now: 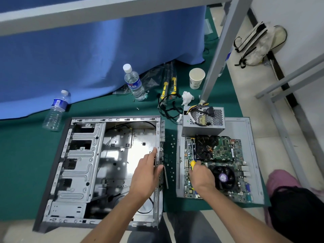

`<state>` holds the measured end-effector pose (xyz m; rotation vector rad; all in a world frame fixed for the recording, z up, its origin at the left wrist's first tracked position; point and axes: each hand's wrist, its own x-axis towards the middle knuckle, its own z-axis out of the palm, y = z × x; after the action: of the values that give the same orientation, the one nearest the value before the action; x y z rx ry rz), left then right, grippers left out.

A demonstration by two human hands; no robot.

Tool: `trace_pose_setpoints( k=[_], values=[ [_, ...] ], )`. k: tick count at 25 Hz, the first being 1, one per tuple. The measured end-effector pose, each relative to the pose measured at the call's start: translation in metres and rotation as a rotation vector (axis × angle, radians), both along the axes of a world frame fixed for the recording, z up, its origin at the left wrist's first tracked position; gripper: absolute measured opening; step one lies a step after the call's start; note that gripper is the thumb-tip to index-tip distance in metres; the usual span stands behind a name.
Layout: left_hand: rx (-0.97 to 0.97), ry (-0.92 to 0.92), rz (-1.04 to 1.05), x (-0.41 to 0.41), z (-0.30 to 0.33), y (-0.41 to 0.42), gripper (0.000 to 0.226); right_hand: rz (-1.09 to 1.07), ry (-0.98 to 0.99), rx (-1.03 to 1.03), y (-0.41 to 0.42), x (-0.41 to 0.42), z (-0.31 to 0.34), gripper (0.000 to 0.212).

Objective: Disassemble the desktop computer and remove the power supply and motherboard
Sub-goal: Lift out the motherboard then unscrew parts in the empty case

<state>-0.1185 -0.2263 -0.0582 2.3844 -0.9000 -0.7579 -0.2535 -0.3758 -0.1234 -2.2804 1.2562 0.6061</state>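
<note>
The computer case [105, 169] is laid on its side on the green mat [26, 155], with its interior exposed and its motherboard tray bare. The rear edge of the case is gripped by the left hand [147, 174]: the fingers are extended along the inner face of the metal wall, and the thumb is set against the outer face, so that the wall is pinched between them.

The side panel [249, 137] is laid flat on the mat just to the right of the case. The motherboard [219, 165] is rested on this panel, with a black fan cooler [223, 176] near its lower half. The power supply [203, 121] is positioned at the far end of the panel, touching the far edge of the motherboard, with its cable bundle piled on top.

The right hand [201, 176] is held over the left part of the motherboard. Its fingers are curled around the yellow handle of a screwdriver [193, 163], whose shaft is directed away from the person.

Two water bottles [135, 83], a paper cup [196, 78] and loose black cables [171, 109] are located on the mat beyond the case.
</note>
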Motion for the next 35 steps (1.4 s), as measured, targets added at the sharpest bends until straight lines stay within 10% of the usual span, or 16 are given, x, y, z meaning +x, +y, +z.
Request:
trace_pose_setpoints(
  k=[11, 16, 22, 27, 35],
  values=[
    [-0.006, 0.046, -0.054, 0.005, -0.003, 0.006, 0.062, -0.008, -0.555, 0.329, 0.051, 0.043, 0.069, 0.049],
    [0.073, -0.027, -0.23, 0.041, -0.004, 0.037, 0.062, -0.042, -0.532, 0.361, 0.077, 0.048, 0.071, 0.062],
    [0.076, -0.4, 0.316, 0.11, 0.008, 0.156, 0.068, -0.011, -0.426, 0.138, 0.122, 0.057, 0.064, 0.083],
    [0.26, -0.142, 0.451, 0.156, -0.002, 0.229, 0.06, -0.014, -0.309, -0.016, 0.138, 0.068, 0.059, 0.077],
    [0.213, -0.289, 0.333, 0.18, -0.009, 0.232, 0.047, -0.005, -0.223, -0.068, 0.129, 0.09, 0.067, 0.076]
  ],
)
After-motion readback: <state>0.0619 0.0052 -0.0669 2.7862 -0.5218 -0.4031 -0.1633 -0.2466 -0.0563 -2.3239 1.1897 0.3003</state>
